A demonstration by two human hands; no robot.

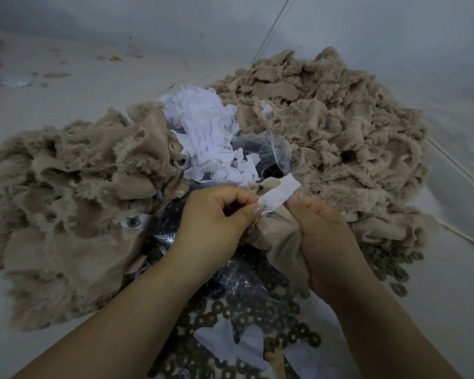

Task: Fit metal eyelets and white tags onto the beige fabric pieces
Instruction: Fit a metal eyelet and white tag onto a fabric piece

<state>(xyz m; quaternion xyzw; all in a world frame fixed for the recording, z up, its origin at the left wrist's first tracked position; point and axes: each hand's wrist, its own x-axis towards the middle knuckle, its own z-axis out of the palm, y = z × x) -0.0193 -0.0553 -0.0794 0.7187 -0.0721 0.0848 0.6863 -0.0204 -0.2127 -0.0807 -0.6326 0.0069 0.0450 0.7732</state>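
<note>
Head view is showing both hands working mid-floor: left hand (216,214) pinching a white tag (278,194), right hand (323,236) gripping a beige piece (274,231). Fitted pieces are seemingly lying left; a big pile (326,127) is waiting.

The fabric heaps (326,127) are showing beige with a fuzzy, frayed edge, and the held piece (274,233) is matching them. The tag (278,196) is looking plain white, as is the tag pile (203,132). The eyelets (257,315) are showing dull dark bronze, each ring with a dark hole. The bag (268,149) is looking clear, glinting grey. The tabletop (66,91) is showing pale grey-white.
</note>
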